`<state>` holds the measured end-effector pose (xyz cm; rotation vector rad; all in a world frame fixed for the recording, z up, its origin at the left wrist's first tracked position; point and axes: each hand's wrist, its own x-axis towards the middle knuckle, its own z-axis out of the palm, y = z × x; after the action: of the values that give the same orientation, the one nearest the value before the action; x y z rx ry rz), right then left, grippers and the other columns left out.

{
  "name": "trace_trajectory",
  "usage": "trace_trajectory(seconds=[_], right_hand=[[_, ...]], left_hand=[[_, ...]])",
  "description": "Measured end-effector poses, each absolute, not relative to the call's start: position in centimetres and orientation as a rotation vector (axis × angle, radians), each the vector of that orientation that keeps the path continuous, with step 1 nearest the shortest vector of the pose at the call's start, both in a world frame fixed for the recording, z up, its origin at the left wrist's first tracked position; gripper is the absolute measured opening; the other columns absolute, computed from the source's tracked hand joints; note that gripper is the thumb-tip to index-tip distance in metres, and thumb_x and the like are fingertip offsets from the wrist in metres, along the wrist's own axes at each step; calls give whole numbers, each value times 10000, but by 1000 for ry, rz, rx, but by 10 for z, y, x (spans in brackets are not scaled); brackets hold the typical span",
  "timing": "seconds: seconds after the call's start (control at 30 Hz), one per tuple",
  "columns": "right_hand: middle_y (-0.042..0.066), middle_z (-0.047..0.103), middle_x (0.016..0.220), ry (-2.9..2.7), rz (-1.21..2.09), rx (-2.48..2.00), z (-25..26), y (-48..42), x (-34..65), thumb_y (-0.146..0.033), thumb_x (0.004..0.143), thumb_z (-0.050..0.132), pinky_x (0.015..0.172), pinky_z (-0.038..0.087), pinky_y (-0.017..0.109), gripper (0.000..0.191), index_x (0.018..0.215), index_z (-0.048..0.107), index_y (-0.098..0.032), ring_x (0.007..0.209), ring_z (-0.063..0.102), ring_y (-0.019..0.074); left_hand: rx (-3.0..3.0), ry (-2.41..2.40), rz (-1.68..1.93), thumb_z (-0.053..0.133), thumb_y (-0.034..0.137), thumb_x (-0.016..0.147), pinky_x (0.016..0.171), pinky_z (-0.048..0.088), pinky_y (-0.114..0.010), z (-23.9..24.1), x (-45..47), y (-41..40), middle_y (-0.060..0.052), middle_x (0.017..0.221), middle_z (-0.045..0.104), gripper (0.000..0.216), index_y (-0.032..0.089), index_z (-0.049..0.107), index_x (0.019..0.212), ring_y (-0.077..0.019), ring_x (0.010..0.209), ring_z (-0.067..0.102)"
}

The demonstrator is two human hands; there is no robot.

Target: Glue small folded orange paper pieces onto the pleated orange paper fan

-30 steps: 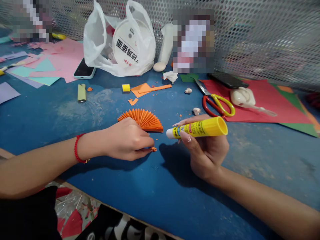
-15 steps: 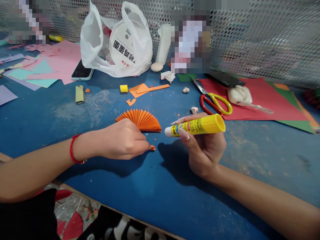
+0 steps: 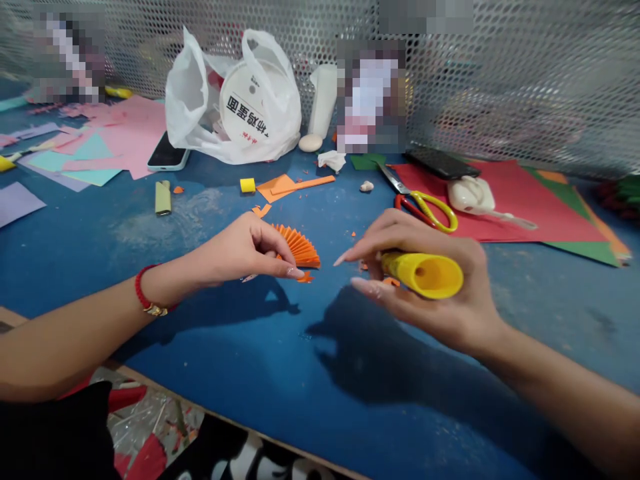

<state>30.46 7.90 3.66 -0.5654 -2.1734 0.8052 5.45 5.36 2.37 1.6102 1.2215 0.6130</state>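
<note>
Between the thumb and finger of my left hand [image 3: 250, 250] is a small orange paper piece [image 3: 305, 276], held just above the blue table. Behind that hand lies a pleated orange paper fan [image 3: 300, 248], its left part hidden by my fingers. My right hand [image 3: 430, 280] grips a yellow glue stick [image 3: 425, 272], whose hollow open end faces me; its glue tip is out of sight. Thumb and index finger of that hand stand apart, with the stick held farther back. Small orange scraps [image 3: 391, 282] lie beneath my right hand.
Orange paper strips [image 3: 295, 188] and a yellow cap [image 3: 247, 185] lie beyond the fan. Scissors [image 3: 420, 203] rest beside red paper [image 3: 530, 213]. Farther back are a white plastic bag [image 3: 185, 100], a phone [image 3: 167, 155] and a lighter [image 3: 163, 198]. A metal mesh [image 3: 500, 80] borders the table.
My left hand has turned and lifted slightly with the orange piece. My right hand has moved a little right, turning the glue stick so its hollow end points towards me.
</note>
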Motion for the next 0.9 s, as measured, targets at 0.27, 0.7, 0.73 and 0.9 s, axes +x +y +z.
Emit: trace_trajectory(seconds=[0.27,0.7,0.73,0.9], right_hand=[[5,634,749,-2335,891,-654,34,77,296,-332,802,783,588,439,246,156,888,739,-209,654,572,122],[6,631,733,-2401,999,-651,29,74,292,-327,824,759,583,431,251,127,866,742,-208,634,567,122],[6,633,731,-2412,996,-648,29,74,292,-322,816,766,583,428,253,126,862,742,-208,628,566,120],[-1,638,705,-2422,990,-645,25,74,292,-328,820,765,587,423,262,125,837,743,-206,609,565,115]], left_hand=[[1477,1132,541,792,295,740,352,191,-174,23,55,52,76,402,410,168,135,751,715,-26,360,298],[1595,1088,495,784,318,752,340,228,-149,22,59,48,78,386,421,196,126,749,734,-21,332,337],[1602,1088,496,784,313,753,344,231,-148,22,59,48,77,388,422,193,125,748,732,-21,335,340],[1610,1090,496,783,307,753,352,239,-151,22,60,49,75,393,428,195,117,746,731,-23,341,349]])
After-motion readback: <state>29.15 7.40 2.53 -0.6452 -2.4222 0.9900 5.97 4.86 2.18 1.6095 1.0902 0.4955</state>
